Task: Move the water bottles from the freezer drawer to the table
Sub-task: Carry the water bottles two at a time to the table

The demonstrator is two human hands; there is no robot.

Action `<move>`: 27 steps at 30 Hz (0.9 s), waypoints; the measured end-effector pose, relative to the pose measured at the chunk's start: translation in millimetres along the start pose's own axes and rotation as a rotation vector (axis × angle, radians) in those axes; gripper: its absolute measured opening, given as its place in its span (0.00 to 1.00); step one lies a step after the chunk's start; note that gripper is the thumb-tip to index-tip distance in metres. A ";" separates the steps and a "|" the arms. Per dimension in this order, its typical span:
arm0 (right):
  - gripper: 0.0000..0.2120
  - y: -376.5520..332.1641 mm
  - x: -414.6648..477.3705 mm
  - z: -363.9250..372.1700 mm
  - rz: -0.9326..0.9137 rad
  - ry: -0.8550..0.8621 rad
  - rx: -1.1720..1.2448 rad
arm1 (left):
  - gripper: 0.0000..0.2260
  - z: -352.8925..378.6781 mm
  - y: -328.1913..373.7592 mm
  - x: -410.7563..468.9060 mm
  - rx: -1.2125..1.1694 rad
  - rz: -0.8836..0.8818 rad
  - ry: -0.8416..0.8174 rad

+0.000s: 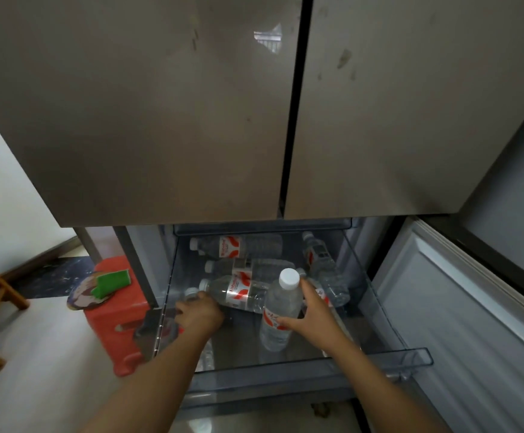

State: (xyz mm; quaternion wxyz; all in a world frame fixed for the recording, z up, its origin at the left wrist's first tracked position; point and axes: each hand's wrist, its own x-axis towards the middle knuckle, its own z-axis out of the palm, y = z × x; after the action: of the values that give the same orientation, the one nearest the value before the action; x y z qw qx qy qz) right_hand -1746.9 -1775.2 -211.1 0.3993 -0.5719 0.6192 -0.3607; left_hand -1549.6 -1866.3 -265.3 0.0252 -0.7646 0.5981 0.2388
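Right hand (313,320) tight around an upright bottle (281,307); left hand (200,314) over a half-hidden bottle (191,292), grip unclear

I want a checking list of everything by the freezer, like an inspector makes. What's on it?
Surface: freezer drawer pulled out, clear-walled; table not in view.
Job's things: upright bottle in the right hand; several lying bottles behind it in the drawer.
Clutter: green sponge on a red stool left of the drawer.
Hands: right hand grips the upright bottle; left hand lies on the left bottle by its cap, grip unclear.
Cables: nothing seen.
Surroundings: fridge doors shut above.
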 end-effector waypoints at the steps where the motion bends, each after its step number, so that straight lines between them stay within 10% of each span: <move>1: 0.33 1.2 0.6 -0.4 0.006 -0.007 0.008 | 0.27 -0.2 -1.5 1.8 -0.003 0.000 0.012; 12: 0.34 5.7 2.3 -8.3 0.041 -0.052 0.130 | 0.28 5.6 0.9 -2.5 0.004 0.011 -0.010; 21: 0.44 -12.8 11.8 20.3 0.165 0.196 -0.227 | 0.31 7.3 -2.2 3.7 -0.042 0.013 0.079; 27: 0.37 -7.2 14.1 -11.0 0.138 -0.054 -0.108 | 0.26 13.0 16.2 -1.2 -0.130 0.069 0.078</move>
State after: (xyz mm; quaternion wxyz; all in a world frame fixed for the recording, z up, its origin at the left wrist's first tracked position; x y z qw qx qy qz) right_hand -1754.2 -1789.9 -201.1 0.4083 -0.5582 0.6645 -0.2832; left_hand -1569.1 -1865.6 -272.3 -0.0561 -0.7521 0.6079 0.2481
